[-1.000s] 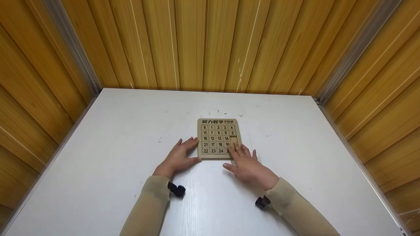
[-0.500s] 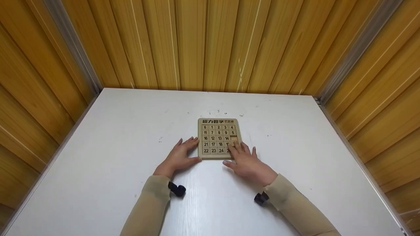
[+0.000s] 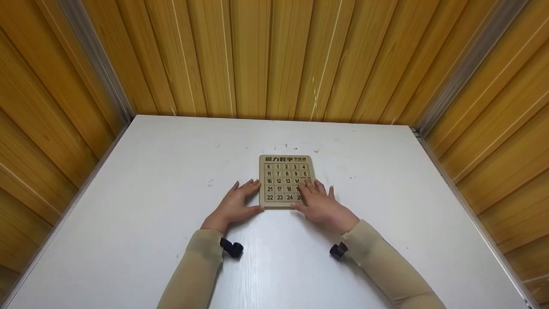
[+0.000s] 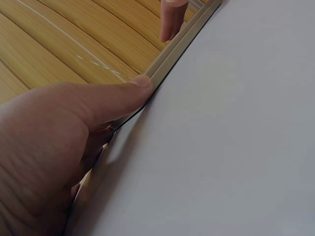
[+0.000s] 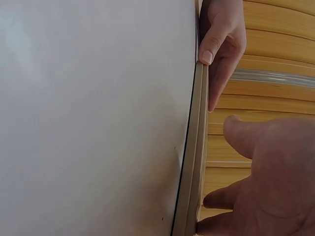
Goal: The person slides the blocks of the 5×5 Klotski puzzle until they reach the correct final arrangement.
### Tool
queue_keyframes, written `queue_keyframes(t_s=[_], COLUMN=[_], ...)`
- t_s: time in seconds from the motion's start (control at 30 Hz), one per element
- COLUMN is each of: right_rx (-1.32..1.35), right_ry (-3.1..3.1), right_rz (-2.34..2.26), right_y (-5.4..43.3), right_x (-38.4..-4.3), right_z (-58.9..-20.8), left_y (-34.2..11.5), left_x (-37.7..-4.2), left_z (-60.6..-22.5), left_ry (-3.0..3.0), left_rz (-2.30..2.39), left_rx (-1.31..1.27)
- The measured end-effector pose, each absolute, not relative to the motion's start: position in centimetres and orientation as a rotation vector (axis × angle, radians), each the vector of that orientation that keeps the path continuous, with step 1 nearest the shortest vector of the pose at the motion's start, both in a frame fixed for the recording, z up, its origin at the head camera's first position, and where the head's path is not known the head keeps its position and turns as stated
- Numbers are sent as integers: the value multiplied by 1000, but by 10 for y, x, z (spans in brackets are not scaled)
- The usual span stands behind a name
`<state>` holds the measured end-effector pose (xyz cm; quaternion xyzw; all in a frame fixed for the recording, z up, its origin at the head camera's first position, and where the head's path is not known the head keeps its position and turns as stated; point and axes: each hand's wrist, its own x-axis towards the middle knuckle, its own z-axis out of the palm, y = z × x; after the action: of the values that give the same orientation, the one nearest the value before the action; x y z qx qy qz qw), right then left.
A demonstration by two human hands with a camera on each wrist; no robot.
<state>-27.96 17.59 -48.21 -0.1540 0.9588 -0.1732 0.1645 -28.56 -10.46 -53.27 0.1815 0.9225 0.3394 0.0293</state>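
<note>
A wooden sliding number puzzle point(image 3: 279, 189) lies flat on the white table, rows of numbered tiles under a printed heading. My left hand point(image 3: 233, 206) rests along its left side, fingers straight against the edge and thumb at the near left corner. In the left wrist view, the thumb point(image 4: 123, 96) presses on the board's rim. Over the right-hand column my right hand point(image 3: 321, 205) lies with extended fingers, their tips on the tiles just below 5. Those fingers hide the lower tiles of that column and part of 14 and 19. The right thumb sits by the near edge.
The white table point(image 3: 171, 171) carries small dark marks beyond the puzzle. Yellow wood-look panels point(image 3: 274, 60) rise at the back and both sides. A small black device point(image 3: 233, 248) is strapped at the left wrist, and a similar one point(image 3: 339, 250) at the right.
My right hand has moved slightly away from me, its fingertips going up the right column. The bare slot below 5 that showed earlier is now covered by them. The left hand stays put.
</note>
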Motion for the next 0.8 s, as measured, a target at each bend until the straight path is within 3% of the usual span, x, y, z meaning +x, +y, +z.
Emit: queue_keyframes(t_s=[0.53,0.8], right_rx=[-510,-491], right_ry=[2714,2701], right_rz=[-448,-417], right_y=[185,184], right_x=[-233,-228], right_z=[-472,-474], left_y=[-107,-105], left_x=[-285,-284], left_z=[-531,-532], left_ry=[2849,2850], left_rz=[1048,1026], left_rx=[581,575])
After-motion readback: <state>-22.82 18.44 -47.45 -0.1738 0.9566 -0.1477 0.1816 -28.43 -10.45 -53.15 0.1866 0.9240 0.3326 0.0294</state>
